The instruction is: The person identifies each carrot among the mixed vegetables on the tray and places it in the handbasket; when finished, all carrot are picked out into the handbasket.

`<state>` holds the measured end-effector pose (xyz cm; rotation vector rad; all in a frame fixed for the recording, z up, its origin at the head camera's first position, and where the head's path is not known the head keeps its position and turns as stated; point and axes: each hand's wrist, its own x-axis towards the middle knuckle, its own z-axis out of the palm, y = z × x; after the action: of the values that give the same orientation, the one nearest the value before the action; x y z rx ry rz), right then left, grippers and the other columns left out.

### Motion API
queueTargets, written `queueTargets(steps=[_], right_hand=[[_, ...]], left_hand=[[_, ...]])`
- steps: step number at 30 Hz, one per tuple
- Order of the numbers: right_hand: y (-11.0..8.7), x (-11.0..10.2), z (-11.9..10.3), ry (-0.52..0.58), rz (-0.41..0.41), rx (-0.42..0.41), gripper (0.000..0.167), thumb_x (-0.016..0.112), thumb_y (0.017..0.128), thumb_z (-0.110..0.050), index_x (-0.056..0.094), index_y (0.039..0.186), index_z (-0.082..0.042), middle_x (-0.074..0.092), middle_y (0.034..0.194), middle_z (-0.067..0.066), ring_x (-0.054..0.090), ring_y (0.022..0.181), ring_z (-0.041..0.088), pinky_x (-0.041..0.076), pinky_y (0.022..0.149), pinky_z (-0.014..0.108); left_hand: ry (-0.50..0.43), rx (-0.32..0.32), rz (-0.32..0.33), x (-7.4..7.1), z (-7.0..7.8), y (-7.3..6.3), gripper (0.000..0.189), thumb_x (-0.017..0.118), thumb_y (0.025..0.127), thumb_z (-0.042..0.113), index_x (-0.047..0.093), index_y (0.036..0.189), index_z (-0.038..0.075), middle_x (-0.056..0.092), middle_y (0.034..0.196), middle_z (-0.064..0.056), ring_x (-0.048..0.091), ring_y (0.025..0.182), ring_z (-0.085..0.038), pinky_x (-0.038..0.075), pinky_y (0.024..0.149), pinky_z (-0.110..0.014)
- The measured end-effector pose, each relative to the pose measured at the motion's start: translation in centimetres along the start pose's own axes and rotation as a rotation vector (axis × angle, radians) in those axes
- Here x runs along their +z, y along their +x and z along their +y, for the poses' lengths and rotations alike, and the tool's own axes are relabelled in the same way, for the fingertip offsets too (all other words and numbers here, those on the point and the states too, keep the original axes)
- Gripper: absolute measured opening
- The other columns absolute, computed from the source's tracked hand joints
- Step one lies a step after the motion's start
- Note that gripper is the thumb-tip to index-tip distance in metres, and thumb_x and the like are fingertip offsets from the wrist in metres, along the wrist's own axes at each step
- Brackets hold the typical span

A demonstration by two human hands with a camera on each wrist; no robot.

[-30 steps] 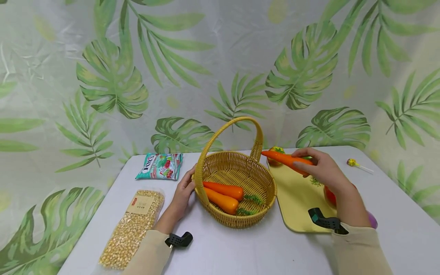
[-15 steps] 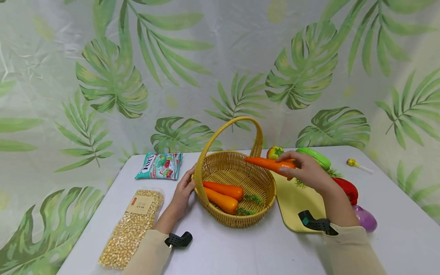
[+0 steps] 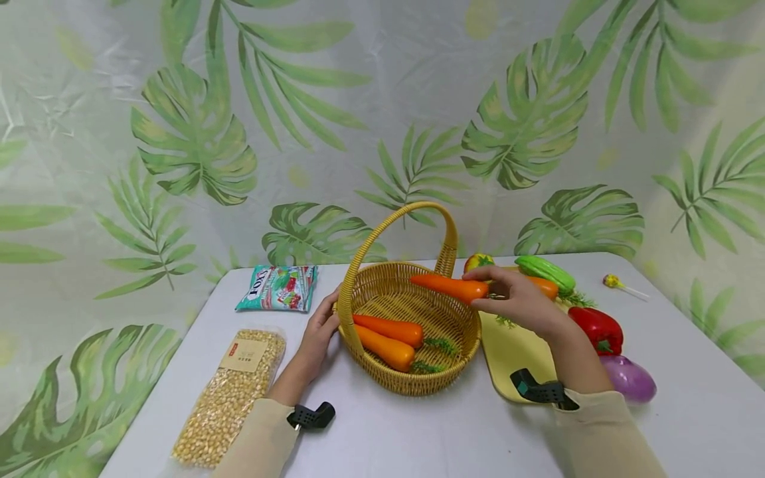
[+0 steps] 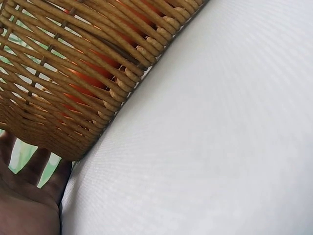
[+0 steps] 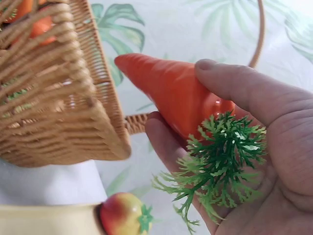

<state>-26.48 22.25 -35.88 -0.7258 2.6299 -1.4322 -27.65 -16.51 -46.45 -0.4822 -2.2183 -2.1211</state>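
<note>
Held carrot has moved left | it juts left from our right grip, pinched near its thick end | basket just left, our left grip resting against it | we'd best clear its rim before lowering.

On the table, a wicker basket is set centrally, with two carrots laid inside, toward its left. Its left wall is touched by the left hand. Farther left, a bag of corn kernels is placed before a candy bag. Another carrot is held by the right hand at the basket's right. Behind that hand, a further carrot is placed before a gourd. The cutting board is set right of the basket; farther right, a bell pepper is fronted by, seemingly, a part-hidden eggplant.
</note>
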Motion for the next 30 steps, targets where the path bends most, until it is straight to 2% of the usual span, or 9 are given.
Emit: queueTargets(steps=[3, 9, 13, 16, 19, 21, 25, 30], right_hand=[[0.2, 0.5, -0.1, 0.009, 0.024, 0.024, 0.044, 0.072, 0.092, -0.027, 0.058, 0.131, -0.012, 0.063, 0.128, 0.013, 0.065, 0.11, 0.026, 0.055, 0.083, 0.026], [0.7, 1.3, -0.1, 0.035, 0.064, 0.034, 0.044, 0.072, 0.092, -0.03, 0.06, 0.132, -0.015, 0.058, 0.135, 0.013, 0.06, 0.123, 0.039, 0.056, 0.084, 0.025], [1.1, 2.2, -0.2, 0.043, 0.084, 0.037, 0.045, 0.071, 0.092, -0.032, 0.061, 0.133, -0.018, 0.057, 0.137, 0.012, 0.059, 0.124, 0.038, 0.056, 0.085, 0.026], [1.4, 2.9, -0.3, 0.036, 0.096, 0.042, 0.044, 0.071, 0.092, -0.033, 0.061, 0.133, -0.018, 0.057, 0.137, 0.011, 0.057, 0.128, 0.036, 0.057, 0.092, 0.036], [1.7, 3.6, -0.4, 0.005, 0.123, 0.028, 0.042, 0.072, 0.092, -0.031, 0.061, 0.131, -0.017, 0.06, 0.136, 0.01, 0.054, 0.131, 0.035, 0.049, 0.105, 0.05], [1.9, 4.0, -0.5, -0.022, 0.143, 0.017, 0.042, 0.072, 0.092, -0.03, 0.062, 0.13, -0.015, 0.061, 0.134, 0.011, 0.053, 0.132, 0.036, 0.044, 0.109, 0.056], [2.2, 4.7, -0.6, -0.026, 0.157, 0.016, 0.041, 0.072, 0.092, -0.028, 0.063, 0.129, -0.014, 0.063, 0.134, 0.01, 0.056, 0.127, 0.035, 0.044, 0.108, 0.056], [2.5, 5.6, -0.5, -0.025, 0.168, 0.015, 0.04, 0.074, 0.091, -0.028, 0.065, 0.127, -0.017, 0.062, 0.135, 0.008, 0.053, 0.132, 0.031, 0.041, 0.112, 0.056]], left_hand=[[0.009, 0.0, -0.004, 0.0, 0.0, 0.0, 0.049, 0.043, 0.104, 0.019, 0.04, 0.152, 0.025, 0.028, 0.165, 0.008, 0.022, 0.154, -0.016, 0.033, 0.115, -0.026], [0.011, 0.005, -0.001, 0.0, 0.0, 0.1, 0.05, 0.043, 0.104, 0.019, 0.039, 0.153, 0.027, 0.027, 0.165, 0.009, 0.023, 0.154, -0.017, 0.035, 0.113, -0.024], [0.013, -0.004, 0.0, 0.0, 0.0, 0.1, 0.051, 0.043, 0.103, 0.019, 0.039, 0.153, 0.028, 0.027, 0.165, 0.009, 0.023, 0.153, -0.017, 0.035, 0.113, -0.026], [0.013, -0.011, -0.002, -0.1, 0.0, 0.1, 0.051, 0.043, 0.104, 0.02, 0.039, 0.154, 0.028, 0.027, 0.165, 0.009, 0.023, 0.153, -0.017, 0.034, 0.116, -0.029], [0.016, -0.009, -0.004, -0.1, 0.0, 0.1, 0.051, 0.043, 0.104, 0.02, 0.038, 0.154, 0.027, 0.028, 0.165, 0.008, 0.023, 0.153, -0.017, 0.033, 0.117, -0.032], [0.015, -0.011, -0.001, 0.0, 0.0, 0.2, 0.051, 0.043, 0.104, 0.02, 0.038, 0.154, 0.028, 0.028, 0.165, 0.009, 0.024, 0.153, -0.017, 0.033, 0.117, -0.033], [0.015, -0.012, 0.001, -0.1, 0.0, 0.1, 0.051, 0.044, 0.104, 0.021, 0.039, 0.153, 0.028, 0.028, 0.164, 0.009, 0.024, 0.153, -0.016, 0.033, 0.117, -0.033], [0.012, -0.018, -0.002, -0.1, -0.1, 0.1, 0.05, 0.044, 0.104, 0.021, 0.039, 0.153, 0.03, 0.029, 0.164, 0.011, 0.024, 0.152, -0.014, 0.033, 0.117, -0.032]])
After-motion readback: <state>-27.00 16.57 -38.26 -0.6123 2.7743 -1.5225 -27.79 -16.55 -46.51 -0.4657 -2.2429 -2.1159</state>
